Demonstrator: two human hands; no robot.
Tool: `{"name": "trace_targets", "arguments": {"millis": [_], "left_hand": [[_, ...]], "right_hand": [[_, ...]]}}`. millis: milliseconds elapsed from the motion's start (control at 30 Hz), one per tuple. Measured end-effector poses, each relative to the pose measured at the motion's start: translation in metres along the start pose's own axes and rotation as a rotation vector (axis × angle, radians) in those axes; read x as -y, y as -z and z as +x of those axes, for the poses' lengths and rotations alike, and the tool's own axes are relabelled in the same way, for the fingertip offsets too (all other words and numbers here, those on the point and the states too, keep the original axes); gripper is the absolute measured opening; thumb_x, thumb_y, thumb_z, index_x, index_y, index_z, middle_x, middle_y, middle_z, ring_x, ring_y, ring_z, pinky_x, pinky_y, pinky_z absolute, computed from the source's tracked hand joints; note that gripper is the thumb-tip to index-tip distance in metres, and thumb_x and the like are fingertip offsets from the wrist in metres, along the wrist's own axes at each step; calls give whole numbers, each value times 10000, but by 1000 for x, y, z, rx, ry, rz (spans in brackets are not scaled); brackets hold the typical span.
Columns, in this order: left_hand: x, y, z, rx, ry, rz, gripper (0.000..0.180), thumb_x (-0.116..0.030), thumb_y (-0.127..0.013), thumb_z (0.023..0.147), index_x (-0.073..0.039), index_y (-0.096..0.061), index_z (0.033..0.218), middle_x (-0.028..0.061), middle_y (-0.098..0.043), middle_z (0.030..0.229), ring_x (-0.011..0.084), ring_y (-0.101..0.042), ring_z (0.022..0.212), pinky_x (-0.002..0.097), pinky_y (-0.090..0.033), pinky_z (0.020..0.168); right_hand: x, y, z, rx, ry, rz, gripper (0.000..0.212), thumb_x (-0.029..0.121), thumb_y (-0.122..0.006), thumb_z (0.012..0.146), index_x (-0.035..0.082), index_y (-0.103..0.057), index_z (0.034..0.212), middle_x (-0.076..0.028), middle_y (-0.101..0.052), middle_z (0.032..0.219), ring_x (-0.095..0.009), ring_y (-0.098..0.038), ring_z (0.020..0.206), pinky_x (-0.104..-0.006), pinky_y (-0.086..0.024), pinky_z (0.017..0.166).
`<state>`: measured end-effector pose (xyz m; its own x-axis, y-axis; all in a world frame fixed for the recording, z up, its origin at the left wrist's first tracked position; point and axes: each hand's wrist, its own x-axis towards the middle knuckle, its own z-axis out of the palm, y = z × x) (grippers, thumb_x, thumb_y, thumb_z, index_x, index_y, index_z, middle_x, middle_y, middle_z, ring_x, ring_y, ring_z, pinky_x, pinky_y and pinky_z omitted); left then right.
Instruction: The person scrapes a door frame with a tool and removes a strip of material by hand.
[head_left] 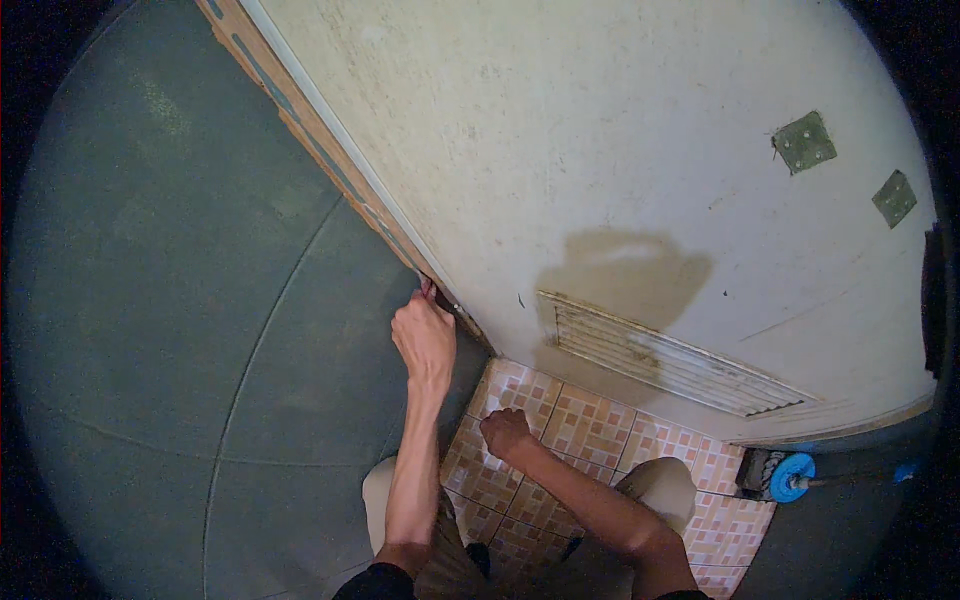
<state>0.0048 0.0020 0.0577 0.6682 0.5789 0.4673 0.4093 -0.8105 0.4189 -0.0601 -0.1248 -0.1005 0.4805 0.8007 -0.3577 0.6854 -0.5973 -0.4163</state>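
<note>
My left hand (425, 335) reaches up to the lower part of a brown, worn strip (325, 160) along the edge between a dark green tiled wall (150, 280) and a white door (480, 140). Its fingertips are pinched together at the strip; what they hold is too small to make out. Below the hand, a dark, damaged gap (462, 312) shows at the foot of the strip. My right hand (507, 435) is curled closed above the floor, apart from the door, and whatever may be inside it is hidden.
A slatted vent grille (670, 358) is set low in the door, with shadow above it. Two green patches (804, 143) mark the door's right side. A blue disc on a rod (792, 478) lies at right on the tiled floor (590, 425). My knees (662, 490) are bent below.
</note>
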Motion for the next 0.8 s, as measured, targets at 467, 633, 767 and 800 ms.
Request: {"name": "trace_targets", "arguments": {"millis": [467, 633, 767, 800], "left_hand": [[-12, 23, 10, -78, -17, 28, 210, -61, -507, 873, 73, -657, 932, 294, -626, 762, 424, -642, 716, 486, -509, 620], [2, -1, 0, 66, 14, 68, 196, -59, -516, 854, 68, -660, 892, 289, -624, 750, 433, -638, 732, 504, -514, 661], [11, -16, -9, -31, -15, 15, 191, -65, -524, 850, 60, -668, 862, 294, -619, 742, 440, -634, 725, 505, -513, 648], [9, -11, -7, 26, 7, 42, 191, -70, -526, 853, 56, -670, 856, 296, -617, 740, 442, -632, 722, 506, -511, 642]], "right_hand": [[-5, -7, 0, 116, 18, -72, 195, 126, -533, 833, 76, -639, 989, -129, -620, 1005, -288, -581, 985, -457, -436, 805], [-6, -22, 10, 41, -23, -61, 166, 145, -557, 807, 65, -660, 911, -111, -645, 944, -298, -604, 926, -473, -456, 743], [-4, -17, 7, 9, -1, 4, 170, 122, -565, 796, 54, -663, 917, -118, -645, 964, -299, -603, 936, -461, -458, 754], [-2, -13, 4, 22, 1, -5, 179, 111, -567, 795, 54, -663, 934, -120, -646, 974, -298, -602, 950, -459, -460, 761]]}}
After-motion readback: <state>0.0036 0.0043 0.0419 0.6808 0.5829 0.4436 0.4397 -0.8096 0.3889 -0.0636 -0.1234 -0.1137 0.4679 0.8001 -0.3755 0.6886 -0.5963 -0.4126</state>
